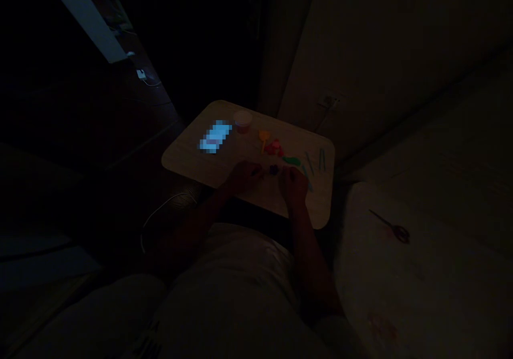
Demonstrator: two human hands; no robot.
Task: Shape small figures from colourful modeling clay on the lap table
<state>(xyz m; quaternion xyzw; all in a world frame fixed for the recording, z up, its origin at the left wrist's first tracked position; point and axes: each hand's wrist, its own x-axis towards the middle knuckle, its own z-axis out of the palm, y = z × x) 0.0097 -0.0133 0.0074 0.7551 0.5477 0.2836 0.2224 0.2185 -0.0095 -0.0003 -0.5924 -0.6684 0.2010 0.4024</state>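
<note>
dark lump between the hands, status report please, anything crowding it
Left hand and right hand either side, grips unclear. Dark lump between them, contact unclear. Green piece and red pieces close beyond.

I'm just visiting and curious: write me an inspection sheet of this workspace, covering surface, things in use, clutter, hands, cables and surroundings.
Surface: pale table, rounded corners, dimly lit.
Things in use: dark lump between left hand and right hand; red piece, orange tool, green piece and blue sticks nearby.
Clutter: tub and bright blurred screen on the table; scissors off it, at the right.
Hands: both bare, fingers curled; too dark to tell their grip.
Cables: white cord left of the table.
Surroundings: dark room; socket on the wall.
</note>
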